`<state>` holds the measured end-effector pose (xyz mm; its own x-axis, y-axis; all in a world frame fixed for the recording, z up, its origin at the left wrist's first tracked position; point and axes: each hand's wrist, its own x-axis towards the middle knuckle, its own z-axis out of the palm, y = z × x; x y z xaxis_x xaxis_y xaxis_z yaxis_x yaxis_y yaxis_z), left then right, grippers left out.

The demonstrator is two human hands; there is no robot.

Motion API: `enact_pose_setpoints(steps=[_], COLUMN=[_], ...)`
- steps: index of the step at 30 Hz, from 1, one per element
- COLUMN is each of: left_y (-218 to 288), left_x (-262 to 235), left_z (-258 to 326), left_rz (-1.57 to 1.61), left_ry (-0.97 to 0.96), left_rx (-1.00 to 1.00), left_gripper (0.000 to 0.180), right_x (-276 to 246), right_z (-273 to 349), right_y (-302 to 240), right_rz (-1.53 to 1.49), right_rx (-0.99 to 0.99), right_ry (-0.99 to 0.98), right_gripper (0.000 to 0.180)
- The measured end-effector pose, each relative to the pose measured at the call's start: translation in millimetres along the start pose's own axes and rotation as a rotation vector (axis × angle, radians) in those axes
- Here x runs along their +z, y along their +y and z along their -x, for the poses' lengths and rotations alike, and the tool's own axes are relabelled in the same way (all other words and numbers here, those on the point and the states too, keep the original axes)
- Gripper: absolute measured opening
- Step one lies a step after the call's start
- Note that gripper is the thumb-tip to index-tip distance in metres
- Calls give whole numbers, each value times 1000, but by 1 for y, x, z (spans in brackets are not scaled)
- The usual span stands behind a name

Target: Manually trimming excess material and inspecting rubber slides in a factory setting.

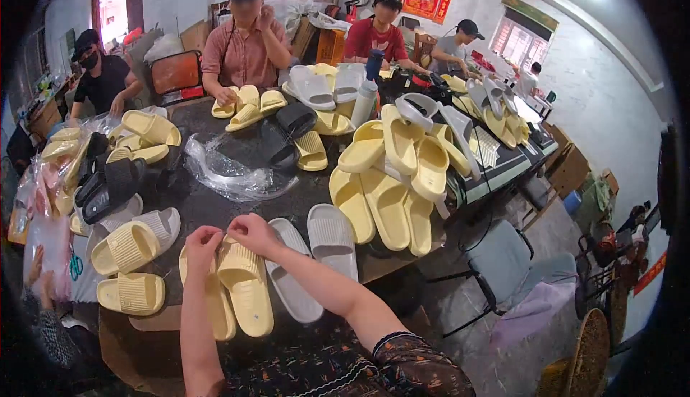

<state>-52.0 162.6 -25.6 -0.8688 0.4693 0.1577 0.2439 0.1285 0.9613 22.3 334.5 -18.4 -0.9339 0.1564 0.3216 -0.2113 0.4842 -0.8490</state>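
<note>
My left hand (203, 244) and my right hand (251, 234) meet over the toe ends of a pair of yellow slippers (245, 289) lying before me. The fingertips of both hands are pinched together, close to each other. What they hold, if anything, is too small to make out. The left forearm covers part of the left slipper of that pair. Just right of it lies a pair of grey slippers (333, 241), partly behind my right forearm. Ribbed yellow slippers (125, 247) rest to the left of my left hand.
Clear plastic bags (233, 170) lie mid-table. Yellow slippers (388, 206) are heaped at the right, black ones (118, 188) at the left. A bottle (364, 102) stands at the back. Several people sit around the dark table (215, 120). A grey chair (503, 264) stands right.
</note>
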Motion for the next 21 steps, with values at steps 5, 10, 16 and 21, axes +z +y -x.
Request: enact_pose_setpoints(steps=[5, 10, 16, 21], left_y=[-7, -3, -7, -2], left_x=[-2, 1, -3, 0], left_z=[-2, 0, -2, -3], left_rz=[57, 20, 39, 57], left_ry=[18, 10, 29, 86], left_rx=[49, 14, 23, 52], left_gripper=[9, 10, 10, 10], right_x=[2, 3, 1, 2], right_z=[-2, -2, -2, -3], right_y=[5, 8, -2, 8], right_rz=[67, 64, 20, 21], right_rx=[17, -55, -68, 2], right_ry=[53, 51, 6, 129], right_gripper=[19, 18, 18, 18])
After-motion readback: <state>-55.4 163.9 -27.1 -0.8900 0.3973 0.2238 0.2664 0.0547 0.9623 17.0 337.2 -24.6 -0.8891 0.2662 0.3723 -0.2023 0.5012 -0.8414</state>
